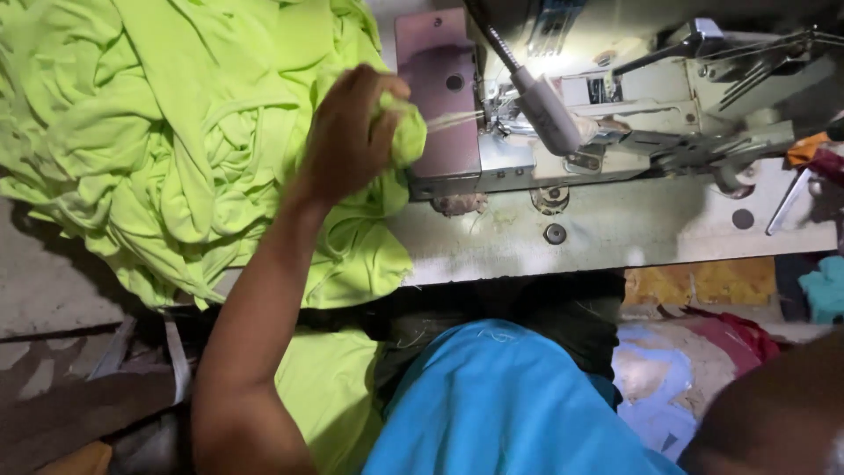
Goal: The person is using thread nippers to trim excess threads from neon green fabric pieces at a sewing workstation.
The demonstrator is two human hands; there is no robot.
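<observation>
- Head view: the left hand point(352, 132) was closed in a fist around a bunched wad of lime-green cloth point(406, 132), fingers curled tight with the wad bulging out past the knuckles.
- That wad sat just left of the sewing machine point(615, 105), close to its needle area, with thin pale threads point(453, 119) stretched from the wad toward the needle.
- The cloth looked soft and stretchy, a knit crumpled into folds; the large heap point(158, 132) of it lay well left of the machine, spilling over the table edge.
- The machine was grey metal, hard-edged, with a flat purplish plate point(435, 79) at its left end and a bendy-necked lamp point(545, 105) lit above the needle.
- The left forearm rose from the lower frame up toward the machine, wrist bent slightly inward.
- The right hand was out of view; only a dark arm showed at the lower right corner, well below the machine, so its grip could not be told.
- A blue garment point(501, 405) covered the lap below the machine.
</observation>
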